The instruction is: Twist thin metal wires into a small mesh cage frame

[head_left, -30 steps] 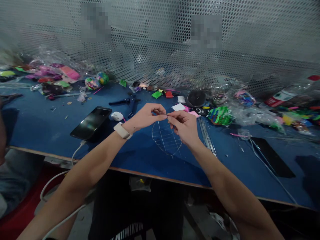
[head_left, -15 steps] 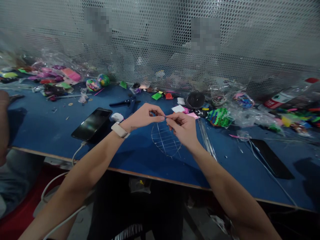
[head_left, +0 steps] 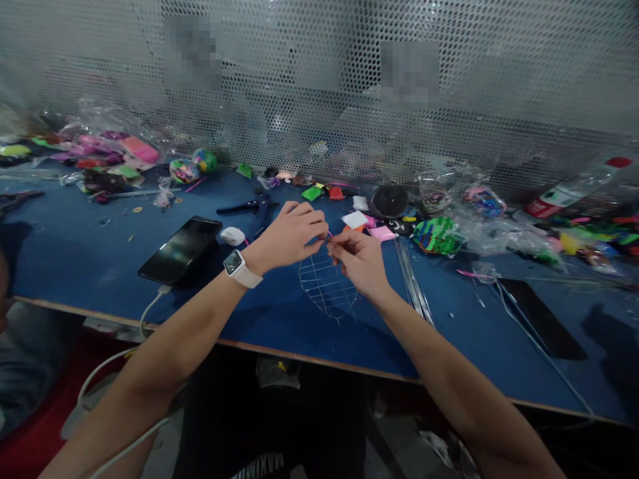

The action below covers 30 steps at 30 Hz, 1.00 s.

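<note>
A leaf-shaped wire frame (head_left: 327,287) with a grid of thin crossing wires hangs below my hands, above the blue table. My left hand (head_left: 294,234), back of the hand upward, has its thumb and fingers closed at the frame's top end. There my right hand (head_left: 363,261) pinches the same end between thumb and fingertips. The two sets of fingertips nearly touch and hide the exact spot they grip. A thin pink bit shows between them. Just right of my right hand lies a bundle of straight wires (head_left: 413,283).
Left of my hands are a phone (head_left: 180,249) on a cable, a white mouse-shaped item (head_left: 232,235) and dark-handled pliers (head_left: 259,207). Behind lie coloured clay packets (head_left: 312,193) and a dark bowl (head_left: 389,201). Another phone (head_left: 542,318) and a bottle (head_left: 579,189) are right. Someone sits far left.
My left hand has rolled over, so the watch face now shows and its fingers are more curled. The wire frame has shifted slightly left and down. My right hand keeps its pinch.
</note>
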Motion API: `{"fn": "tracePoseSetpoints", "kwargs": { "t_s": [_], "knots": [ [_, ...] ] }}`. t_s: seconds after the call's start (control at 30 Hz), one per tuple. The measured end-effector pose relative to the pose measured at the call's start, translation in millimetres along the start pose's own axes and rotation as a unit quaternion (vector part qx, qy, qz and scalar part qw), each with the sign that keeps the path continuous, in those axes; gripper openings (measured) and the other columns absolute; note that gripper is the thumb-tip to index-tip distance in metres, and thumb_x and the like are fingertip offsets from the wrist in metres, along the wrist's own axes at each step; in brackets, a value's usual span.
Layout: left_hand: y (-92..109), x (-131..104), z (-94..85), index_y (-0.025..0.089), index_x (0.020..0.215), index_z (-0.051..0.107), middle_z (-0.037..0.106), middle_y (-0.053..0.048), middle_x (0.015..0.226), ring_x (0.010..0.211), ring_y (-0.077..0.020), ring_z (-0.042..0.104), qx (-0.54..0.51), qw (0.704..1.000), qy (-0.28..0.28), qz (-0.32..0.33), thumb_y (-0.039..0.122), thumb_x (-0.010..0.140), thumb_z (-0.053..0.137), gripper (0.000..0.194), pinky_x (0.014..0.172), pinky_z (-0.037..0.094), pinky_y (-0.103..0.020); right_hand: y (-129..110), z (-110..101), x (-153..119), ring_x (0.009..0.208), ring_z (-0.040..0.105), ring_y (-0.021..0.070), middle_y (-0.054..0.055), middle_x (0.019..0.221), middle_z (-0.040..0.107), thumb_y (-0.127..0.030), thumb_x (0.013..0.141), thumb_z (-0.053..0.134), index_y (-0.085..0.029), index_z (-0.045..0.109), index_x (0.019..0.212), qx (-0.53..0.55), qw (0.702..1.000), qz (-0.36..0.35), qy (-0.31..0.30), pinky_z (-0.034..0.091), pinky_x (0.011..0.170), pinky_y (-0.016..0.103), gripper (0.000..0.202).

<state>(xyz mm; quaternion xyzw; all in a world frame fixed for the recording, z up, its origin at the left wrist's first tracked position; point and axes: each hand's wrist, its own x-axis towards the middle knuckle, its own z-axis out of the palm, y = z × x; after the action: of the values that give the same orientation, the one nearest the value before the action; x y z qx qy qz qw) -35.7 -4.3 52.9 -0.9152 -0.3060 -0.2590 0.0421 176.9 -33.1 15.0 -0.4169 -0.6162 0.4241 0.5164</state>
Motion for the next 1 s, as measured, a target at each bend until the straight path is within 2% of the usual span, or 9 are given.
{"fn": "tracePoseSetpoints", "kwargs": {
  "t_s": [0.1,0.2,0.27,0.37,0.47,0.6,0.73,0.87,1.0],
  "knots": [
    [2.1,0.7,1.1,0.02,0.097,0.071,0.076,-0.01,0.111,0.111,-0.0293,0.063,-0.009,1.0,0.002,-0.008,0.02,0.103,0.062,0.011,0.103,0.044,-0.049,-0.6,-1.1,0.8,0.057,0.059,0.0135,-0.001,0.068,0.069,-0.039,0.084,0.088,-0.022,0.075,0.083,-0.011,1.0,-0.003,0.001,0.047,0.052,0.03,0.021],
    [-2.2,1.8,1.7,0.02,0.093,0.069,0.074,-0.007,0.102,0.099,-0.0238,0.065,-0.144,0.988,-0.001,-0.059,0.021,0.098,0.063,0.008,0.094,0.048,-0.042,-3.4,-2.5,-0.2,0.058,0.06,0.0134,0.0,0.071,0.071,-0.038,0.086,0.086,-0.022,0.078,0.086,-0.033,0.999,-0.018,-0.005,0.049,0.053,0.03,0.018],
    [-6.8,2.5,2.3,0.019,0.088,0.069,0.072,-0.005,0.092,0.087,-0.0191,0.063,-0.274,0.956,-0.029,-0.098,0.027,0.097,0.066,0.012,0.084,0.049,-0.036,-5.6,-3.6,-1.3,0.059,0.061,0.0135,0.001,0.073,0.072,-0.037,0.088,0.083,-0.022,0.08,0.089,-0.041,0.999,-0.026,-0.015,0.049,0.054,0.03,0.015],
    [-10.1,3.3,4.5,0.02,0.074,0.065,0.059,-0.001,0.071,0.067,-0.0146,0.051,-0.391,0.901,-0.098,-0.16,0.045,0.101,0.068,0.037,0.067,0.042,-0.032,-7.9,-5.3,-1.9,0.06,0.062,0.0137,0.001,0.074,0.073,-0.037,0.089,0.083,-0.022,0.081,0.089,-0.044,0.998,-0.036,-0.018,0.05,0.055,0.03,0.015],
    [-6.8,3.8,7.7,0.02,0.07,0.064,0.059,-0.002,0.069,0.068,-0.0151,0.05,-0.433,0.872,-0.115,-0.197,0.052,0.103,0.064,0.046,0.066,0.042,-0.033,-9.1,-7.0,-1.4,0.059,0.062,0.0133,0.0,0.073,0.072,-0.036,0.089,0.082,-0.022,0.08,0.088,-0.042,0.998,-0.045,-0.014,0.05,0.055,0.03,0.014],
    [-1.6,5.2,10.2,0.022,0.067,0.064,0.066,-0.005,0.077,0.077,-0.0174,0.06,-0.484,0.841,-0.096,-0.221,0.043,0.102,0.059,0.041,0.075,0.052,-0.035,-11.7,-7.3,-1.7,0.059,0.062,0.0133,0.0,0.073,0.072,-0.034,0.089,0.082,-0.023,0.08,0.089,-0.043,0.998,-0.053,-0.012,0.05,0.055,0.031,0.011],
    [-3.5,6.6,9.5,0.023,0.062,0.059,0.063,-0.005,0.072,0.071,-0.0171,0.059,-0.507,0.824,-0.093,-0.234,0.034,0.097,0.057,0.037,0.069,0.053,-0.035,-13.8,-5.7,-3.4,0.058,0.062,0.0133,0.0,0.074,0.074,-0.032,0.089,0.081,-0.023,0.08,0.088,-0.042,0.997,-0.059,-0.008,0.05,0.056,0.032,0.009],
    [-5.7,7.3,8.2,0.023,0.065,0.063,0.065,-0.005,0.074,0.069,-0.0168,0.06,-0.529,0.804,-0.123,-0.24,0.034,0.098,0.059,0.035,0.068,0.057,-0.035,-12.7,-5.5,-4.0,0.058,0.063,0.0138,0.0,0.075,0.075,-0.032,0.089,0.081,-0.023,0.08,0.089,-0.05,0.997,-0.06,-0.014,0.051,0.056,0.032,0.009],
    [-5.8,7.2,9.1,0.022,0.068,0.068,0.068,-0.006,0.076,0.069,-0.0157,0.061,-0.556,0.775,-0.12,-0.275,0.034,0.096,0.065,0.031,0.066,0.055,-0.033,-11.6,-6.4,-3.8,0.059,0.064,0.0143,0.0,0.076,0.076,-0.031,0.091,0.081,-0.023,0.081,0.09,-0.056,0.996,-0.062,-0.012,0.052,0.057,0.033,0.008]
  ]
}}
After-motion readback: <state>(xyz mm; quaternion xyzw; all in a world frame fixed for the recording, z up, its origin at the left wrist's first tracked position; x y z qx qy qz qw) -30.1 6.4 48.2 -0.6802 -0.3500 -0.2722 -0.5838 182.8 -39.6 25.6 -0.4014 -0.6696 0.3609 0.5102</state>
